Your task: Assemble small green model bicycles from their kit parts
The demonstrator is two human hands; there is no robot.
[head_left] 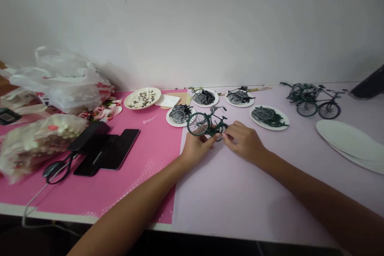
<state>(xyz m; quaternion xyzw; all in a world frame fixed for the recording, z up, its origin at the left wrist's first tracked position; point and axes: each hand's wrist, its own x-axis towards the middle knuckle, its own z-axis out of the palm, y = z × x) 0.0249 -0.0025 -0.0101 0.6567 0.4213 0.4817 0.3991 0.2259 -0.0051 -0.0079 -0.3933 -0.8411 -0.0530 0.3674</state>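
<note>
Over the middle of the table I hold a small green model bicycle (pixel 211 124), its larger spoked wheel to the left and its handlebar up. My left hand (pixel 196 147) is closed around the lower part of its frame from beneath. At the smaller-looking wheel on the right, my right hand (pixel 242 139) pinches with thumb and fingers; whether a tiny part sits between the fingertips is hidden. Just behind lie plates of bicycle parts: a plate with grey wheels (pixel 179 115), one with black parts (pixel 205 97), another with dark parts (pixel 239 97), and one with green frames (pixel 269 117).
Several finished-looking model bicycles (pixel 318 102) stand at the back right, with white plates (pixel 348 140) in front. On the left are phones (pixel 120 150), a cable (pixel 36 200), a white plastic bag (pixel 63 84) and a filled clear bag (pixel 39 140). A bowl of small bits (pixel 142 99) stands behind.
</note>
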